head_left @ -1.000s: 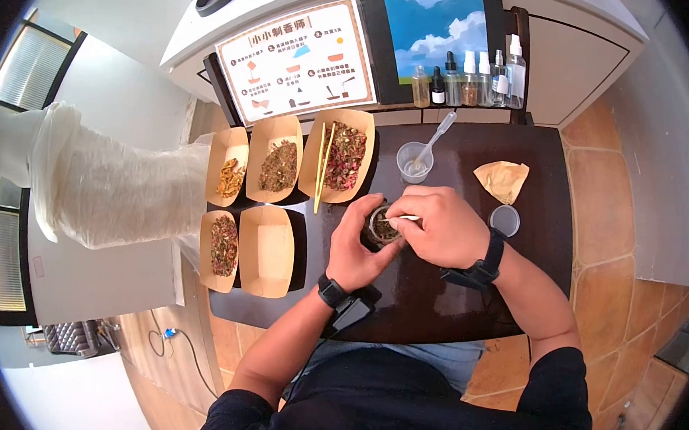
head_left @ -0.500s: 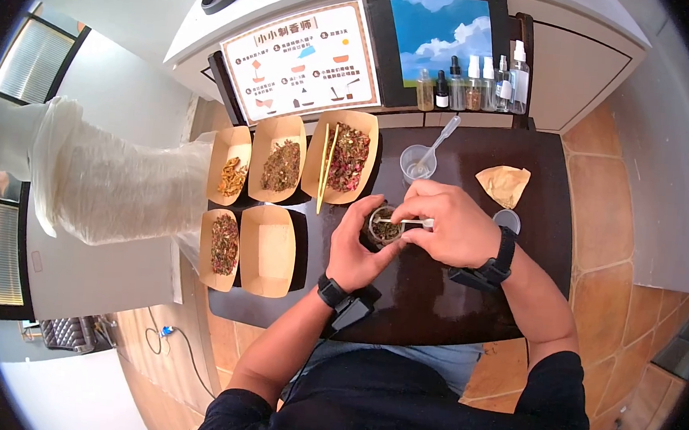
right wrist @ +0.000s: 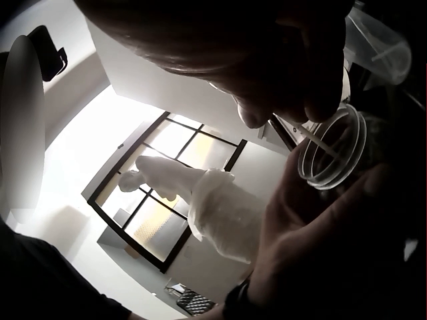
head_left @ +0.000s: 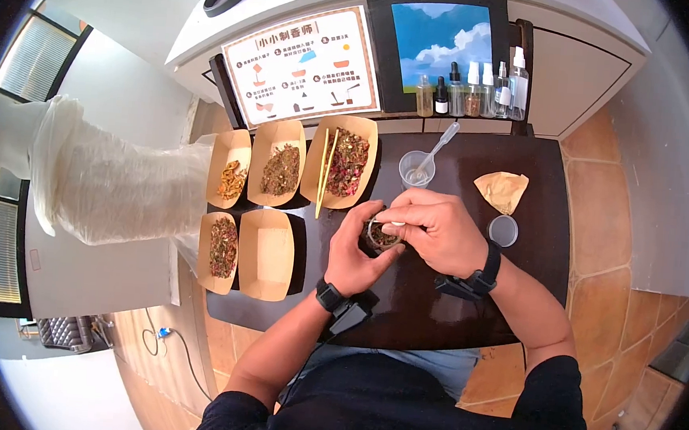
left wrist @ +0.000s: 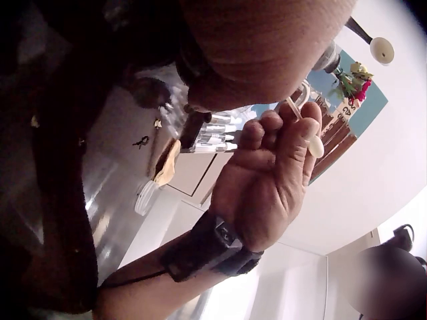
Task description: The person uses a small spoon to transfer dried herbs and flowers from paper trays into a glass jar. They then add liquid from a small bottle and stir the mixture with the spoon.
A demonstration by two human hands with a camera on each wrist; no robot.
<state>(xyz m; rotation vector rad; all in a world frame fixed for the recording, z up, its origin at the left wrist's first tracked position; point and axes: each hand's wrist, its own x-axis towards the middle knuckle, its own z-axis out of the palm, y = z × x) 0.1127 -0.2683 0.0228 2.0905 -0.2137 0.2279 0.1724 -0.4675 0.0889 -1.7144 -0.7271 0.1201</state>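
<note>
Jar [head_left: 382,237], clear and open-topped, sits between the two hands over the middle of the dark table [head_left: 433,317]. Around it, from the left, are a figure wrapped in clear plastic [head_left: 115,179], a printed sign [head_left: 295,68], a sky picture [head_left: 440,46] and a row of small bottles [head_left: 473,96] behind the table. At the right lie a brown paper piece [head_left: 501,191] and, just below it, a round lid [head_left: 502,231]. The left hand [head_left: 354,256] curls its fingers and thumb round the jar. The right hand [head_left: 445,234] hides part of its rim in the head view and pinches a thin pale stick [right wrist: 321,144] between thumb and fingers, one end reaching into the jar.

The jar has a ridged, see-through neck, tilted in the right wrist view, and dark, mixed dried bits inside.

Of the paper trays, the upper left tray [head_left: 227,151] holds orange-brown pieces, and the lower left tray [head_left: 220,283] red and green bits. Next come the brown-filled tray [head_left: 267,138] and, below it, the plain tray [head_left: 266,256]. The large tray [head_left: 309,182] holds red and green dried petals, with yellow tongs [head_left: 325,166] across it. Farther right, a clear cup [head_left: 411,172] contains a leaning pipette [head_left: 444,140].
</note>
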